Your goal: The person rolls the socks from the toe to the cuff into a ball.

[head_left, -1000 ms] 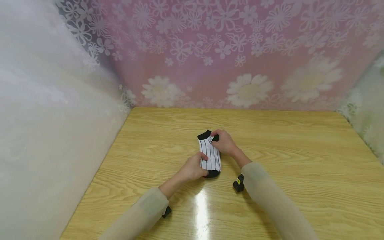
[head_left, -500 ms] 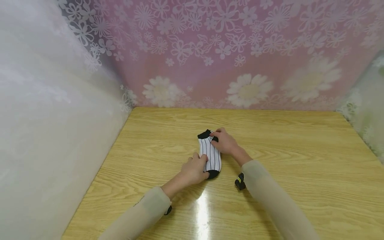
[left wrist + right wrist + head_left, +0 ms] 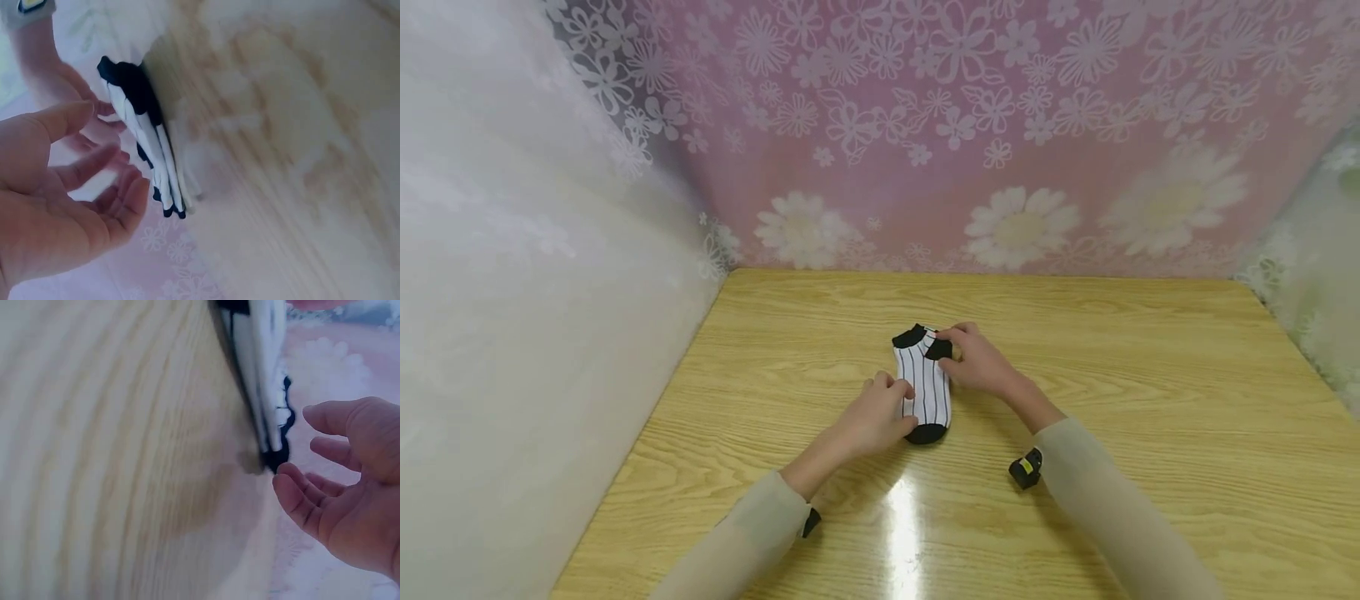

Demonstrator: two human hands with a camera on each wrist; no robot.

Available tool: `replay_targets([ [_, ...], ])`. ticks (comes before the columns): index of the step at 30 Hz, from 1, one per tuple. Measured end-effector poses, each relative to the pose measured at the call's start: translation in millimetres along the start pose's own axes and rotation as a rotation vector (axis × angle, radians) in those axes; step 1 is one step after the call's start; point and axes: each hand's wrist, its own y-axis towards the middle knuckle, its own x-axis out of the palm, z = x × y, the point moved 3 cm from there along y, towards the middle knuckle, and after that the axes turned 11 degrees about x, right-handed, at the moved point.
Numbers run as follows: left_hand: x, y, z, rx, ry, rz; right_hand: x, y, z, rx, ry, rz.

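A white ankle sock with thin black stripes lies flat on the table, its black toe toward me and its black cuff at the far end. Several fabric layers show edge-on in the left wrist view, where the sock looks like a stacked pair. My left hand is at the left edge near the toe, thumb and fingers spread apart and loosely bent. By the black heel on the other side is my right hand, its fingertips at the edge. In the right wrist view those fingers are relaxed, with nothing pinched.
The wood-grain table meets a pink flowered wall covering at the back. A pale wall rises along the left, another on the right. A small black wrist camera hangs under the right sleeve.
My right hand has slid off the heel to the right, uncovering it. The left hand has drawn slightly back from the toe. The sock stays nearly in place.
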Motion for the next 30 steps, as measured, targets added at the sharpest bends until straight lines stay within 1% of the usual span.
replay_targets([
  [1,-1.5,-0.7,0.6,0.024,0.009,-0.005,-2.4,-5.9,-2.1,-0.009,0.017,0.003],
  [3,-3.2,-1.1,1.4,0.086,0.046,-0.020,-6.0,-18.3,-7.0,-0.055,0.039,0.011],
  [5,-2.7,-0.9,2.1,0.161,0.098,-0.045,-7.3,-31.5,-12.6,-0.114,0.046,0.013],
  [8,0.7,0.0,3.0,0.278,0.178,-0.093,-4.6,-49.9,-19.8,-0.232,0.014,0.004],
  [10,3.5,0.5,3.5,0.327,0.215,-0.128,-0.6,-60.3,-23.8,-0.311,-0.020,-0.018],
  [13,7.5,1.1,3.7,0.378,0.284,-0.154,5.7,-72.6,-28.5,-0.424,-0.113,-0.042],
  [15,10.1,2.0,3.1,0.409,0.327,-0.145,9.6,-78.1,-30.8,-0.486,-0.185,-0.049],
  [17,12.2,2.5,1.5,0.437,0.357,-0.128,13.8,-81.0,-31.4,-0.520,-0.252,-0.051],
  [20,14.0,3.6,-0.9,0.463,0.351,-0.103,19.1,-83.1,-30.0,-0.526,-0.318,-0.061],
  [22,14.2,4.0,-1.9,0.468,0.326,-0.094,21.9,-83.5,-28.4,-0.504,-0.342,-0.065],
  [26,13.2,4.4,-2.5,0.446,0.262,-0.077,25.5,-82.6,-27.9,-0.450,-0.340,-0.062],
  [28,13.2,5.0,-2.8,0.431,0.239,-0.057,26.6,-81.0,-27.5,-0.400,-0.325,-0.069],
  [30,13.8,5.9,-3.0,0.425,0.241,-0.038,28.2,-78.5,-26.6,-0.346,-0.302,-0.086],
])
